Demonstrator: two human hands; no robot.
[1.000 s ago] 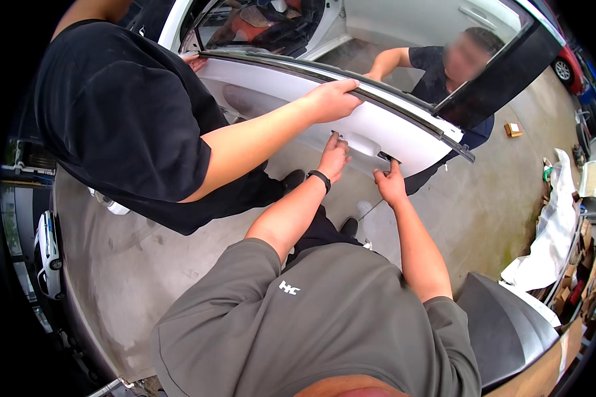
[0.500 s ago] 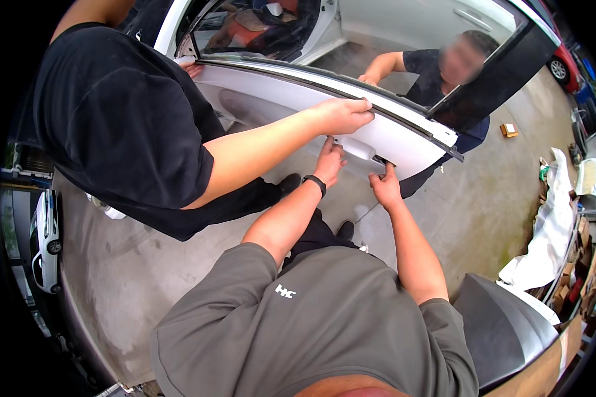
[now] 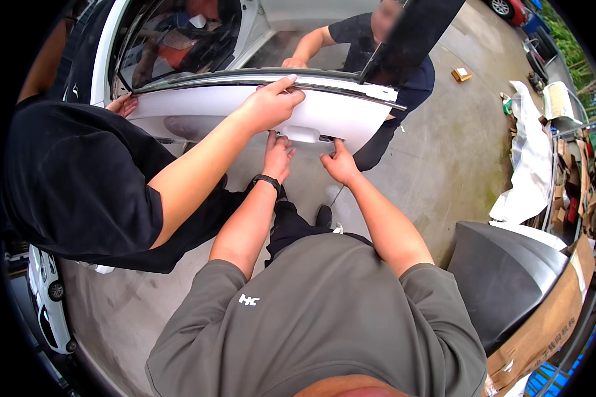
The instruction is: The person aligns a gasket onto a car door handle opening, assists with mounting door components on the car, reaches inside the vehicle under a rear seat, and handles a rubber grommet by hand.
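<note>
Concrete yard, parked cars behind: a co-worker's hand (image 3: 266,104) steadies the white car door (image 3: 245,109) while the left hand (image 3: 278,153) and right hand (image 3: 340,163), fingers curled, press beneath its handle recess (image 3: 302,134); fitting appears underway, calling next for careful alignment.

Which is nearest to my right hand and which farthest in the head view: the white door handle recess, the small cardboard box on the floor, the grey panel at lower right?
1. White door handle recess, touching right hand.
2. Small cardboard box, far upper right.
3. Grey panel, lower right; close to the box's distance, hard to call.

Soft even daylight, strong fisheye edge bending
</note>
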